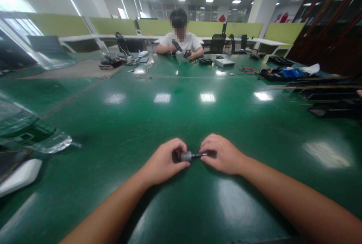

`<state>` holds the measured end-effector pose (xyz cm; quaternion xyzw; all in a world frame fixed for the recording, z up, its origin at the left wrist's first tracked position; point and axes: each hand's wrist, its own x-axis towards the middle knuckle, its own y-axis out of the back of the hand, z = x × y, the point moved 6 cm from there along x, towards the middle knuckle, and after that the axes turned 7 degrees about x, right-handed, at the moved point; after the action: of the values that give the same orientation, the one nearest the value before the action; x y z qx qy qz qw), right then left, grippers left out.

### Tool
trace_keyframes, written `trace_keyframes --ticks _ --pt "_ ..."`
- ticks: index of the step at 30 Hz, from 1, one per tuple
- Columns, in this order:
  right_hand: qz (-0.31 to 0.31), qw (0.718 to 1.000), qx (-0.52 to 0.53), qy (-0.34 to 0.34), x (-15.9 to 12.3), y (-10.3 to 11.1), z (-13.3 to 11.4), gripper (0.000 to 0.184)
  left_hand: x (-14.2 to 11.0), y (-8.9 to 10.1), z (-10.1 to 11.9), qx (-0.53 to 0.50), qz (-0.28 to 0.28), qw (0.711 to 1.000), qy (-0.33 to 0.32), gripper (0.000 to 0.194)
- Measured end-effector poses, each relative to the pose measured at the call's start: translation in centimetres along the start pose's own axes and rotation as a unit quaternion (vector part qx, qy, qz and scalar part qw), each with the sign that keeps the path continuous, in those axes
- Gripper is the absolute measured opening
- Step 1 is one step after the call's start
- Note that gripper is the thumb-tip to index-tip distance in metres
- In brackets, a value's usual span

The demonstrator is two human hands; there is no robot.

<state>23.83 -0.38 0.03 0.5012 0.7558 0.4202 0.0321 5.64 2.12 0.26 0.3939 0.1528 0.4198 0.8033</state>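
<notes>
Low over the green table, near its front middle, a short grey cylinder [186, 156] lies on its side with a thin dark shaft [196, 156] coming out of its right end. The thumb and fingers of my left hand [166, 158] are closed around the cylinder. From the other side, my right hand [222, 154] pinches the silver-looking far end of the shaft between thumb and fingers. Cylinder and shaft sit in one line, roughly level. The exact kind of this part is too small to make out, and my fingers cover both its ends.
A clear plastic bottle [34, 129] lies at the left, with a white object [21, 176] in front of it. Black parts and a blue item [294, 72] crowd the right side. Across the green table [181, 112], a person [181, 42] holds dark objects among small devices.
</notes>
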Motion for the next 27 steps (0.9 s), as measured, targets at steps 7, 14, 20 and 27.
trace_keyframes --ticks 7,14,20,27 --pt "0.004 1.0 -0.003 -0.002 -0.05 0.14 0.19 0.011 -0.08 0.19 0.08 0.005 0.002 1.0 -0.006 0.021" --pt "0.001 1.0 -0.002 -0.003 -0.1 0.32 0.28 0.01 -0.1 0.27 0.07 0.004 0.003 1.0 -0.016 0.02" --pt "-0.002 1.0 -0.009 -0.002 -0.1 0.38 0.23 0.011 -0.06 0.31 -0.1 0.007 0.005 1.0 -0.009 0.021" --pt "-0.002 1.0 -0.019 -0.002 -0.21 0.65 0.41 0.011 -0.09 0.27 -0.32 0.006 0.005 1.0 -0.002 0.021"
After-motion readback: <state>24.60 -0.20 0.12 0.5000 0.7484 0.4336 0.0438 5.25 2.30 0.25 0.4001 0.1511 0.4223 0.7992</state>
